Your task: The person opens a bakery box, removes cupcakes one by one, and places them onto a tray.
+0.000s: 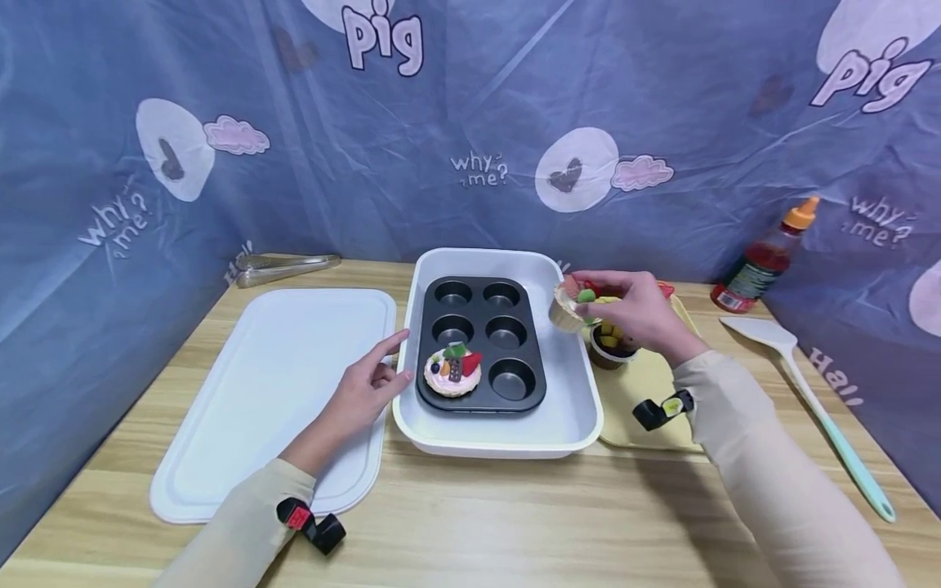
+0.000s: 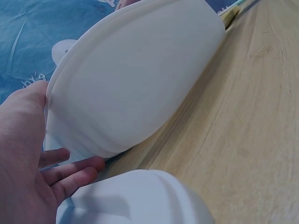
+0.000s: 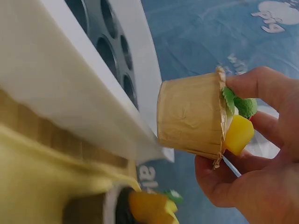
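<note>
My right hand (image 1: pixel 635 310) pinches the rim of a fruit-topped cupcake (image 3: pixel 191 114) in a tan paper cup, held tilted above the right wall of the white tray (image 1: pixel 569 408). Green leaves and a yellow fruit piece show on top. My left hand (image 1: pixel 363 388) is at the tray's left rim, fingertips against it, other fingers loosely bent. Inside that tray sits a dark six-cup-style muffin pan (image 1: pixel 478 400), where a pink fruit-topped cupcake (image 1: pixel 452 376) fills the front-left cup. Below my right hand stands a brown-cupped cupcake (image 1: pixel 612 351) with yellow fruit.
On the left lies a white board (image 1: pixel 294 359), with metal tongs (image 1: pixel 287 265) behind it. The yellow tray (image 1: pixel 632 416) is under the brown-cupped cupcake. Farther right are a sauce bottle (image 1: pixel 764 265) and a white spatula (image 1: pixel 801 380) with a mint handle. A printed cloth (image 1: pixel 470 106) hangs behind.
</note>
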Demonstrator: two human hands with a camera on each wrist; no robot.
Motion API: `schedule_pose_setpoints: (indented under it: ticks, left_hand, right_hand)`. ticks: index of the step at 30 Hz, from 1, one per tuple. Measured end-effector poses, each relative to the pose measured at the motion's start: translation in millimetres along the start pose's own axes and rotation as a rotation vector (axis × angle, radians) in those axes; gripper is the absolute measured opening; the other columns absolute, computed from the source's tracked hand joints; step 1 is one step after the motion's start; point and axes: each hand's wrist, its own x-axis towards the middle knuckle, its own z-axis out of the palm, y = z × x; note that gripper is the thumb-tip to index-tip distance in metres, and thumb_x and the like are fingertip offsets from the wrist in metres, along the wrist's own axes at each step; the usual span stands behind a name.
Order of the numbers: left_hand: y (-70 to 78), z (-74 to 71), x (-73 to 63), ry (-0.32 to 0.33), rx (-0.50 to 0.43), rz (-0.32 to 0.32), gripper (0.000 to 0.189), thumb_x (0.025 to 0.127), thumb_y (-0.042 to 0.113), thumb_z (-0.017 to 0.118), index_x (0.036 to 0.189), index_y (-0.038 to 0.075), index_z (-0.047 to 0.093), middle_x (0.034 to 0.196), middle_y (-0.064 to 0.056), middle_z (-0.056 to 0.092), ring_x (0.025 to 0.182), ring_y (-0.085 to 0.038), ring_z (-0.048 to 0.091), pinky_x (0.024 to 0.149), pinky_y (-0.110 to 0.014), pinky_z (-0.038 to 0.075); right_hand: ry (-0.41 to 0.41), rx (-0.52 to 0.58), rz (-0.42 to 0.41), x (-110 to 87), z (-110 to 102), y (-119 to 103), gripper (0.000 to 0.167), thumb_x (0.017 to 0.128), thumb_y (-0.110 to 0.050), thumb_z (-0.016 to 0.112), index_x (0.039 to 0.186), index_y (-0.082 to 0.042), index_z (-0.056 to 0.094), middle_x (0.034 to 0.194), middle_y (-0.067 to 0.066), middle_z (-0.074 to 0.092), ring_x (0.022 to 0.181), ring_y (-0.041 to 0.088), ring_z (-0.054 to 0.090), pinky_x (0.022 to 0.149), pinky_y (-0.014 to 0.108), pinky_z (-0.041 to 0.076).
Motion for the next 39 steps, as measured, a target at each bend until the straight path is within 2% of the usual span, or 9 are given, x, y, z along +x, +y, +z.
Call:
schedule_pose_setpoints:
  ticks: [4, 7, 10, 15, 19, 28, 33, 39]
  left_hand:
    - [-0.2, -2.4, -1.3, 0.006, -0.005, 0.001, 0.062, 0.099, 0.018, 0.064, 0.155, 0.021, 0.04, 0.149, -0.02, 0.048, 0.085, -0.015, 0.061, 0.078, -0.02, 0.049]
    - [-0.7, -3.6, -2.0, 0.006, -0.01, 0.001, 0.062, 0.099, 0.017, 0.064, 0.155, 0.021, 0.04, 0.149, -0.02, 0.049, 0.084, -0.015, 0.061, 0.077, -0.02, 0.05]
    - [-1.3, -4.3, -2.3, 0.01, -0.009, 0.002, 0.061, 0.099, 0.016, 0.064, 0.155, 0.021, 0.04, 0.148, -0.02, 0.049, 0.084, -0.015, 0.061, 0.076, -0.02, 0.049]
    - [-1.7, -4.9, -1.9, 0.008, 0.0, 0.003, 0.061, 0.099, 0.017, 0.064, 0.155, 0.021, 0.04, 0.148, -0.02, 0.05, 0.085, -0.016, 0.061, 0.077, -0.02, 0.049]
    - [-1.9, -4.5, -1.5, 0.006, 0.005, 0.007, 0.061, 0.099, 0.017, 0.064, 0.155, 0.021, 0.04, 0.148, -0.02, 0.05, 0.085, -0.015, 0.061, 0.077, -0.02, 0.049]
    - [-1.0, -1.2, -0.4, 0.008, -0.008, 0.039, 0.061, 0.098, 0.015, 0.064, 0.154, 0.017, 0.041, 0.146, -0.022, 0.051, 0.083, -0.012, 0.061, 0.076, -0.019, 0.049]
    - [0.6, 0.0, -0.7, 0.008, -0.012, 0.042, 0.06, 0.099, 0.017, 0.064, 0.154, 0.017, 0.041, 0.146, -0.024, 0.05, 0.084, -0.012, 0.06, 0.076, -0.02, 0.049]
    - [-1.0, 0.5, 0.2, 0.009, -0.016, 0.03, 0.06, 0.098, 0.016, 0.064, 0.154, 0.019, 0.042, 0.146, -0.022, 0.05, 0.084, -0.014, 0.06, 0.076, -0.02, 0.049]
  right_hand:
    - [0.045, 0.022, -0.017, -6.4, -14.7, 5.0, 0.049, 0.085, -0.013, 0.08, 0.132, -0.009, 0.068, 0.108, -0.009, 0.074, 0.086, 0.005, 0.064, 0.058, 0.021, 0.053]
    - [0.075, 0.02, -0.027, -11.2, -26.4, 10.2, 0.05, 0.084, -0.013, 0.081, 0.132, -0.006, 0.067, 0.099, -0.026, 0.07, 0.084, -0.005, 0.062, 0.066, 0.016, 0.055]
    - [0.102, 0.0, -0.004, -15.9, -37.5, 16.7, 0.051, 0.084, -0.016, 0.082, 0.132, -0.007, 0.067, 0.095, -0.035, 0.066, 0.086, -0.009, 0.06, 0.07, 0.012, 0.051]
    - [0.123, -0.04, 0.011, -23.7, -53.7, 30.7, 0.055, 0.084, -0.021, 0.083, 0.134, -0.006, 0.065, 0.098, -0.038, 0.065, 0.093, -0.017, 0.058, 0.075, 0.007, 0.046]
    - [0.149, -0.054, 0.025, -29.3, -62.7, 40.7, 0.057, 0.084, -0.021, 0.083, 0.134, -0.002, 0.064, 0.094, -0.039, 0.064, 0.091, -0.02, 0.058, 0.074, 0.005, 0.046]
    - [0.157, -0.099, 0.126, -42.7, -76.4, 59.5, 0.059, 0.085, -0.029, 0.082, 0.136, -0.006, 0.063, 0.089, -0.043, 0.062, 0.086, -0.018, 0.057, 0.071, 0.007, 0.046]
    - [0.166, -0.134, 0.127, -47.9, -80.6, 72.8, 0.06, 0.083, -0.031, 0.084, 0.136, -0.009, 0.065, 0.089, -0.042, 0.061, 0.085, -0.018, 0.055, 0.069, 0.008, 0.043]
    - [0.175, -0.164, 0.116, -50.7, -80.0, 85.6, 0.06, 0.083, -0.03, 0.084, 0.134, -0.004, 0.065, 0.087, -0.043, 0.056, 0.082, -0.017, 0.052, 0.067, 0.01, 0.042]
